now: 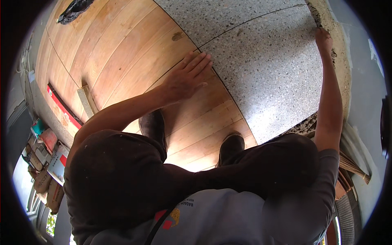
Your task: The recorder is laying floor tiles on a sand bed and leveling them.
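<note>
My left hand (187,77) lies flat with its fingers spread on the wood-look floor tiles (143,45). Its fingertips reach the seam beside a large grey speckled terrazzo-look tile (265,73). Stretched out to the far right, my right hand (324,41) is closed at that tile's outer edge, beside a rough strip of mortar (343,77) along the wall. What its curled fingers hold, if anything, is hidden. I squat on the wood-look tiles, my knees spread below my arms.
A red spirit level (64,107) and a short bar (87,101) lie at the left. Black plastic (75,10) sits at the far left. Bags and boxes (51,179) are stacked at the lower left; a bundle of thin rods (354,167) lies at the right.
</note>
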{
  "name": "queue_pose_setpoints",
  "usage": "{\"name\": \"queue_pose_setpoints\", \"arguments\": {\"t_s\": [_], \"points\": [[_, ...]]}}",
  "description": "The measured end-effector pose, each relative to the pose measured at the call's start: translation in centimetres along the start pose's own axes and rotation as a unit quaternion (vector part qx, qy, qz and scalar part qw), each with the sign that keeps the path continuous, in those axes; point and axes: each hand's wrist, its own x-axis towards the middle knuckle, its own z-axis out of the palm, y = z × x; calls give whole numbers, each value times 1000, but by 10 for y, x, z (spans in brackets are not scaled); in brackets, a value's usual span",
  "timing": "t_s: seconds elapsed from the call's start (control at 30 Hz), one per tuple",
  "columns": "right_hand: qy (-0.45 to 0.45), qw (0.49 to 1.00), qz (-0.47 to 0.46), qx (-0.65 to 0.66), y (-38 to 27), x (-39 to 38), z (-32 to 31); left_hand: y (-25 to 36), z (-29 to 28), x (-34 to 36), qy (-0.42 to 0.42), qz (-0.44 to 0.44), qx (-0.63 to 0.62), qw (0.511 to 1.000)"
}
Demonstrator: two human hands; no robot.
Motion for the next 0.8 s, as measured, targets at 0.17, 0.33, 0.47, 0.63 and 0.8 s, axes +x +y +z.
{"name": "queue_pose_setpoints", "arguments": {"t_s": [0.17, 0.33, 0.47, 0.63, 0.8], "points": [[-16, 998, -38, -41, 12, 16, 6, -1, 1, -1, 1, 2, 8, 1000], [-24, 993, -87, -79, 39, 37, 23, -1, 1, -1, -4, 5, -2, 1000], [-34, 968, -172, -181, 67, 52, 40, 0, 2, -1, -16, 3, -3, 1000], [3, 977, -183, -108, 83, 67, 67, -2, 7, -3, -8, 16, 10, 1000], [32, 979, -174, -100, 57, 35, 45, -7, 9, -2, -7, 26, 21, 999]]}}
